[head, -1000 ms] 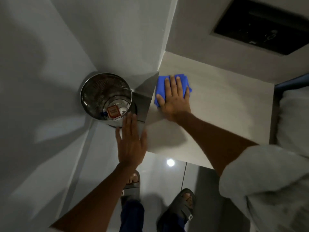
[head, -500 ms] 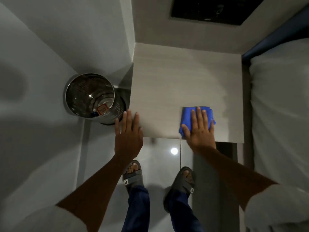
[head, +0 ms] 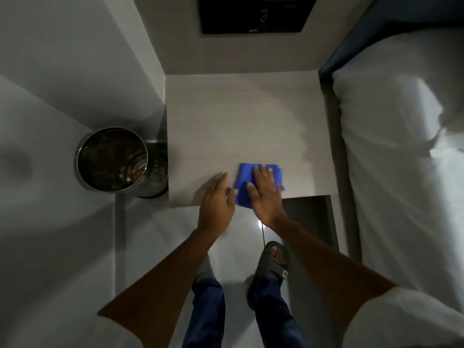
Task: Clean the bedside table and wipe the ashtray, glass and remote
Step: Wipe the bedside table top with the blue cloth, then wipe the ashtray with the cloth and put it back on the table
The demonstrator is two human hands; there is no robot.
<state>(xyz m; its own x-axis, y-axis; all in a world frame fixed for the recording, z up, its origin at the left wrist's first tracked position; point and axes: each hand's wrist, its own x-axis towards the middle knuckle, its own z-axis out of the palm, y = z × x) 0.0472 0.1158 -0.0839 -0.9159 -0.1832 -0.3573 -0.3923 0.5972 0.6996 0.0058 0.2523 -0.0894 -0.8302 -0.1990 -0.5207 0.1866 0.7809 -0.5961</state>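
Observation:
The pale bedside table (head: 241, 116) fills the middle of the view, its top bare. A folded blue cloth (head: 244, 182) lies at the table's front edge, partly hanging over it. My right hand (head: 266, 194) presses flat on the cloth, fingers spread. My left hand (head: 217, 202) rests just left of the cloth at the front edge, fingers together and flat, touching the cloth's left side. No ashtray, glass or remote is in view.
A shiny metal bin (head: 113, 159) with some litter inside stands on the floor left of the table. A bed with white sheets (head: 396, 146) borders the right side. A dark panel (head: 253, 13) sits in the wall behind. My sandalled feet (head: 273, 262) stand on glossy tile.
The right hand has slid the cloth from the far left corner to the front edge. The left hand has moved right along the front edge until it touches the cloth.

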